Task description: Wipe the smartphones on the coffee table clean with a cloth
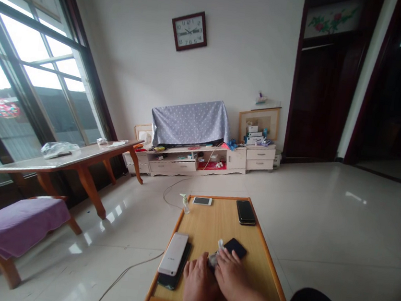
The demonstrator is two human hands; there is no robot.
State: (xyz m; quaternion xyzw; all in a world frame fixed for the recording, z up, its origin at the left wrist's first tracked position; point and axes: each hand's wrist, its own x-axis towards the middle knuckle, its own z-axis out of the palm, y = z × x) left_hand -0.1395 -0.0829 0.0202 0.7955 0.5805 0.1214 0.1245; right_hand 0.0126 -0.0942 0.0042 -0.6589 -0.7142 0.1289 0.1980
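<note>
Both my hands rest on a small low wooden table (214,219). My left hand (198,280) lies knuckles up with its fingers curled down. My right hand (231,276) sits beside it, fingers bent over a small crumpled white wipe (216,255). The wipe lies against a dark phone (236,247) just beyond my fingertips. A white phone (173,253) lies stacked on a black phone (173,278) to the left of my left hand.
At the table's far end lie a white phone (202,200), a black phone (245,211) and a small spray bottle (185,203). A cable (129,268) runs across the tiled floor. A long wooden table (65,159) and purple-cushioned bench (14,226) stand left; a TV cabinet (199,162) is at the back wall.
</note>
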